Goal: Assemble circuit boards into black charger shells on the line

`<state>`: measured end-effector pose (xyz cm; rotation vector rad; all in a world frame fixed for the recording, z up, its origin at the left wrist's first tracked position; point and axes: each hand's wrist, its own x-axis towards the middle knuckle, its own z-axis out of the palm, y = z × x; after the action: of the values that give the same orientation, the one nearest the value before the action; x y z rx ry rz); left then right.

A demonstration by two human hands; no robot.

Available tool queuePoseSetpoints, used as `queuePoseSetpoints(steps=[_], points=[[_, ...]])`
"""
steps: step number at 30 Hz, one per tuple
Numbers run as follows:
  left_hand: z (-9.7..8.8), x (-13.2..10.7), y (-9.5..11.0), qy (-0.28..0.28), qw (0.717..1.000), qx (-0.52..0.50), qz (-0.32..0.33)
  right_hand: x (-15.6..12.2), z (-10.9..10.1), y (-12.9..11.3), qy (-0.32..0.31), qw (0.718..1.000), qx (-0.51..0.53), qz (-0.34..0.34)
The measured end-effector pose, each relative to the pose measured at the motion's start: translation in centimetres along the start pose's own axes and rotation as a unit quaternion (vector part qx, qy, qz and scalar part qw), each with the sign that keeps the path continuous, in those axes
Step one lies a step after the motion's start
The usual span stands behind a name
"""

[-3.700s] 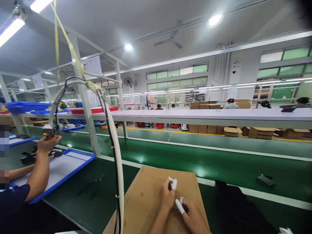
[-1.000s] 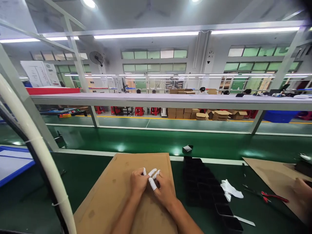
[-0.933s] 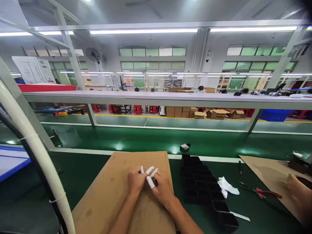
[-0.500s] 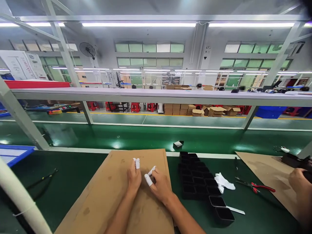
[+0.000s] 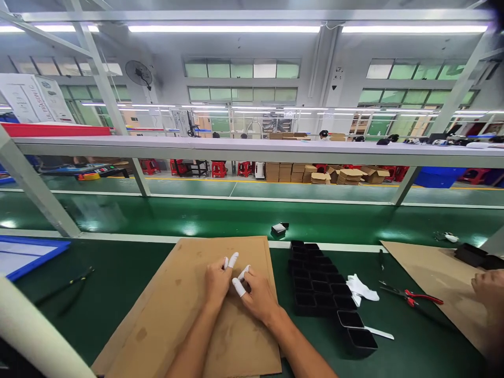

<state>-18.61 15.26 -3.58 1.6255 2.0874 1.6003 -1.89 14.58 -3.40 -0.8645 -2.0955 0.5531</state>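
Both my hands hover over or rest on a brown cardboard sheet (image 5: pixel 165 304); contact is unclear. White finger cots cover the thumb and forefinger of each hand. My left hand (image 5: pixel 217 281) is closed, its other fingers curled in and its covered thumb pointing up and right. Just right of it, my right hand (image 5: pixel 255 295) has its thumb and forefinger bent with a gap between the tips. I see nothing held in either hand. To the right, several black open boxes (image 5: pixel 315 302) stand in rows, and a white strip (image 5: pixel 378 333) lies across the nearer ones.
A crumpled white cloth (image 5: pixel 361 289) and red-handled pliers (image 5: pixel 413 296) lie farther right. Another person's hand (image 5: pixel 488 286) is at the right edge, above a second cardboard sheet (image 5: pixel 429 268). A blue-rimmed tray (image 5: pixel 35 257) and a dark tool (image 5: pixel 71 286) are on the left. A shelf (image 5: pixel 252 149) crosses ahead.
My left hand has turned toward the right, its covered fingertips now nearer my right hand. My right hand stays nearly the same. The view has tilted slightly down.
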Motion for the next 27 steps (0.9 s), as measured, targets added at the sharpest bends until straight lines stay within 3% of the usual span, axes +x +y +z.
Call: queuePoseSetpoints(steps=[9,17,23,27], points=[[-0.3,0.6,-0.4,0.061,0.998,-0.02,-0.006,0.0,-0.2,-0.4,-0.013,1.0,0.001,-0.005],[0.0,-0.3,0.1,0.001,0.999,-0.03,-0.019,-0.2,-0.1,0.2,-0.033,0.999,0.002,-0.003],[0.5,-1.0,0.4,0.001,0.998,-0.016,-0.053,-0.1,-0.3,0.4,-0.042,0.999,0.0,-0.002],[0.6,-0.3,0.3,-0.01,0.997,-0.017,-0.076,-0.1,-0.5,0.6,-0.046,0.999,-0.012,-0.002]])
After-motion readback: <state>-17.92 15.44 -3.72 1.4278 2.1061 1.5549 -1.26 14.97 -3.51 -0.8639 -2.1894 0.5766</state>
